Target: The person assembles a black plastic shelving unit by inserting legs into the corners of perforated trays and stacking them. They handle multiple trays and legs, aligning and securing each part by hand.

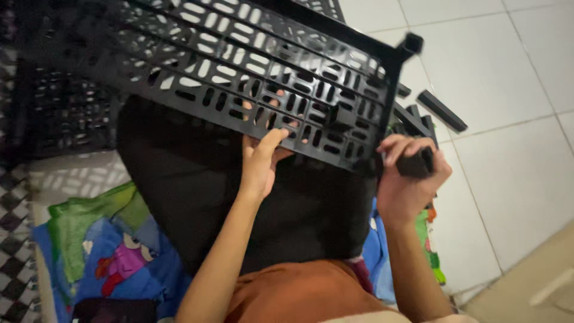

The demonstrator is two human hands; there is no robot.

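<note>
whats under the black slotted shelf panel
Under the black slotted panel lies black cloth over the lap, with a colourful cartoon blanket lower down. The left hand grips its edge; fingers show through the slots. The rest is hidden.

Slotted black shelf panel overhead

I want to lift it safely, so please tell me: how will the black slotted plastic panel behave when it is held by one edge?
The black slotted panel probably stays stiff, since it keeps flat while the left hand grips only its edge. Its many slots suggest it is light for its size. Being wide, it may swing or tilt.
</note>
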